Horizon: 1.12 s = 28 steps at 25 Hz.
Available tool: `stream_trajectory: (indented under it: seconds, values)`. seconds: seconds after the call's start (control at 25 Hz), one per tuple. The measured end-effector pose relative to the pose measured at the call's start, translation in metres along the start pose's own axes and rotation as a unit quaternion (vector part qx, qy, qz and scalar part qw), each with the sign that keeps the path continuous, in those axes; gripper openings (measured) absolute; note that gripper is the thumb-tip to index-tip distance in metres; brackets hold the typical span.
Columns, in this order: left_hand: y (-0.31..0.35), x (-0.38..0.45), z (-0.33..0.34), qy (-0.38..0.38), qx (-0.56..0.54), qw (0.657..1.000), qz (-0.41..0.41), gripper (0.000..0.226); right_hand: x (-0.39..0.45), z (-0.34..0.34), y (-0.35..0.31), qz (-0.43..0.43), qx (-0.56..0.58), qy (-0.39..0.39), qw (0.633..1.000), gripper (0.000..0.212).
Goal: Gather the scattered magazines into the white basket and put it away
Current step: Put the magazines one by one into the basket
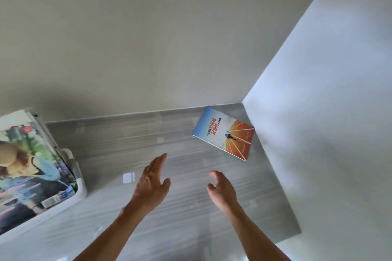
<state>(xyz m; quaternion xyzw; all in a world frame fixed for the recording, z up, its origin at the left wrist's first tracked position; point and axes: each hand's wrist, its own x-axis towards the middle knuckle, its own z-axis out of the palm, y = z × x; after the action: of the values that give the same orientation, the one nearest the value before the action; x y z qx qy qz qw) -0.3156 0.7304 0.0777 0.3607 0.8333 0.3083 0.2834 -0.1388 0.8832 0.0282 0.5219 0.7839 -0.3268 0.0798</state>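
- We look down on a grey wood-grain desk [180, 144] set into a corner, with a beige wall [148, 38] behind it and a paler wall [328, 112] on the right; the picture is slightly blurred.
- Our left hand [152, 184] is raised over the middle of the desk, fingers straight and close together, thumb spread out, holding nothing; we cannot tell whether it touches the surface.
- Our right hand [222, 190] is just to the right of it, fingers loosely curled and apart, also empty; the two hands are near each other but not touching.
- A magazine [224, 133] with a blue and orange cover, a small running figure and red lettering, lies flat in the far right corner of the desk, turned at an angle; its orange end is close against the right wall; it lies beyond both hands and apart from them.
- The white basket [79, 178] sits at the left edge of the desk, partly out of view; its rounded corner and rim show.
- Inside the basket a large magazine [31, 167] lies face up, its cover showing a person in a hat; edges of more magazines show along its right side.
- A small white square [128, 177] lies on the desk just left of the left hand; we cannot tell what it is.
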Motion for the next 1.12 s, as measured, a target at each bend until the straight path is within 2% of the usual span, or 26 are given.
stream_trajectory:
  seconds: [0.16,0.24,0.4,0.52,0.56,0.6,0.72,0.84,1.0,1.12]
  values:
    - [0.059,0.031,0.057,-0.042,0.039,0.998,0.005,0.074,0.060,-0.054,0.045,-0.022,-0.203,0.022,0.979,0.038]
    - [0.078,0.040,0.080,-0.069,0.066,0.995,0.015,0.075,0.084,-0.074,0.057,-0.040,-0.236,0.024,0.971,0.041]
    - [0.090,0.048,0.104,-0.060,0.045,0.997,0.009,0.074,0.126,-0.085,0.076,-0.068,-0.219,0.026,0.973,0.051]
    - [0.083,0.047,0.113,-0.052,0.049,0.997,-0.008,0.073,0.145,-0.080,0.080,0.011,-0.081,0.011,0.997,0.063]
    - [0.078,0.046,0.115,-0.051,0.052,0.997,-0.019,0.072,0.148,-0.077,0.078,0.030,-0.062,0.001,0.998,0.067]
    - [0.074,0.044,0.117,-0.053,0.051,0.997,-0.031,0.072,0.149,-0.073,0.079,0.030,-0.090,0.002,0.996,0.069]
    - [0.065,0.040,0.123,-0.050,0.044,0.996,-0.054,0.069,0.152,-0.070,0.090,-0.055,-0.257,0.076,0.962,0.058]
    - [0.062,0.041,0.122,-0.023,0.051,0.997,-0.056,0.063,0.164,-0.075,0.092,-0.146,-0.378,0.095,0.909,0.038]
    - [0.055,0.038,0.122,0.006,0.047,0.997,-0.060,0.058,0.152,-0.072,0.083,-0.184,-0.405,0.078,0.892,0.036]
    - [0.046,0.034,0.118,0.024,0.019,0.997,-0.064,0.054,0.140,-0.076,0.073,-0.197,-0.315,0.059,0.927,0.044]
